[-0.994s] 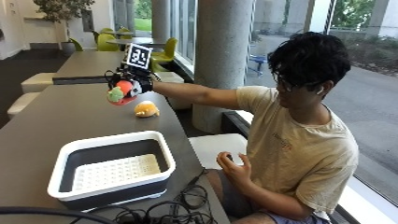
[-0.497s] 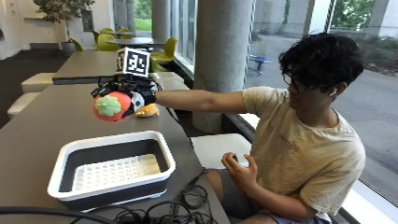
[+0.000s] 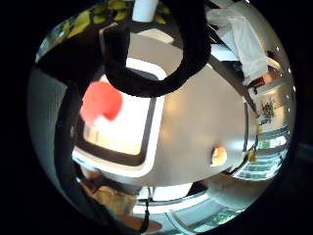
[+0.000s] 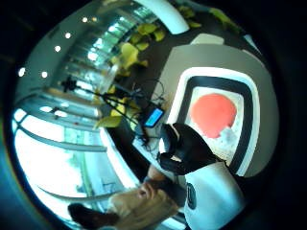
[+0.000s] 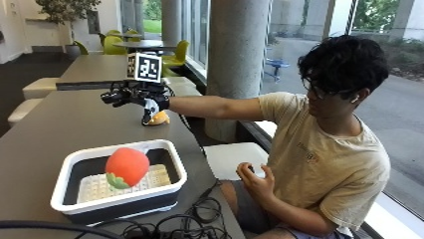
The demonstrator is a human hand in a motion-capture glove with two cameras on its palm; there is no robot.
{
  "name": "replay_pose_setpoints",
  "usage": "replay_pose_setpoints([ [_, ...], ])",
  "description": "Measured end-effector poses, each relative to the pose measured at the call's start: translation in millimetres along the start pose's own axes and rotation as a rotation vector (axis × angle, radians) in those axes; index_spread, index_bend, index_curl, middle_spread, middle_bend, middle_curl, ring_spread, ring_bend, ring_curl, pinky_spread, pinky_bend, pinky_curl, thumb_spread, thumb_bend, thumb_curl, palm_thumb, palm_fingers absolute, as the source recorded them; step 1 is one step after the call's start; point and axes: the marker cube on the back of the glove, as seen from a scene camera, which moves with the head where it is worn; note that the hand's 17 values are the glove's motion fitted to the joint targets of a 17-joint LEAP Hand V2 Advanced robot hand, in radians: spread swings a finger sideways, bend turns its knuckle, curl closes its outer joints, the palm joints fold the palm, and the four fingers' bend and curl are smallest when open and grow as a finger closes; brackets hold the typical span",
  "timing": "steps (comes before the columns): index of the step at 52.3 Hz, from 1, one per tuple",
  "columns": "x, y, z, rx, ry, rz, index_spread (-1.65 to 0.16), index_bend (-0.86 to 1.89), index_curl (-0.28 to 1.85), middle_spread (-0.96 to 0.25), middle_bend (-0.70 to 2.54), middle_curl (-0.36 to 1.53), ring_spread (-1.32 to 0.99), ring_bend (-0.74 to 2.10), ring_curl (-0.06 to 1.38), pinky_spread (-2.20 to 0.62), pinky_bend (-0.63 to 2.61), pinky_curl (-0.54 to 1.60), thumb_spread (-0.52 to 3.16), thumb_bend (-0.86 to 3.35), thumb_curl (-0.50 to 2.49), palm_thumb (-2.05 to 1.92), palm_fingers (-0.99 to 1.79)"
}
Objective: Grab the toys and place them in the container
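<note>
A red toy with a green base is inside the white-rimmed container at the table's near end; I cannot tell if it rests on the perforated floor. My gloved right hand hovers above the table beyond the container, fingers spread and holding nothing. A small orange toy lies on the table just below and behind the hand. The palm views look down on the red toy within the container, with the orange toy on the table beside it.
Black cables lie coiled at the table's near edge in front of the container. The person's bare left hand rests in their lap. A concrete column stands right of the table.
The hand carried the red toy from the far table towards the container and let it go. The toy now sits down in the container, and the fingers are spread.
</note>
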Motion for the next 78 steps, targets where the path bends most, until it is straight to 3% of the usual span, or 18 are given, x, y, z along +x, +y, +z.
replay_pose_setpoints([
  [25,51,42,-5,-0.017,0.148,0.036,-0.29,0.16,0.22,-0.03,0.16,0.38,-0.04,0.36,0.47,0.01,1.11,0.32,1.23,-0.04,0.35,0.18,-0.12],
  [36,100,83,1,-0.032,0.155,0.084,-0.29,0.19,0.27,-0.03,0.15,0.35,-0.04,0.29,0.45,0.01,1.01,0.3,1.25,-0.02,0.31,0.06,-0.09],
  [43,146,125,7,-0.043,0.184,0.194,-0.29,0.19,0.3,-0.03,0.14,0.32,-0.05,0.27,0.44,0.01,0.98,0.29,1.3,-0.01,0.3,0.05,-0.07],
  [63,232,220,41,-0.081,0.275,0.245,-0.3,0.2,0.37,-0.05,0.16,0.3,-0.08,0.29,0.44,0.01,0.9,0.29,1.37,-0.01,0.29,0.07,-0.02],
  [74,260,257,48,-0.1,0.338,0.285,-0.31,0.2,0.39,-0.05,0.16,0.29,-0.08,0.29,0.44,0.01,0.89,0.3,1.4,-0.01,0.29,0.08,-0.02],
  [78,236,248,52,-0.092,0.296,0.312,-0.31,0.21,0.4,-0.05,0.16,0.29,-0.09,0.29,0.44,0.01,0.88,0.3,1.4,-0.01,0.28,0.08,-0.02],
])
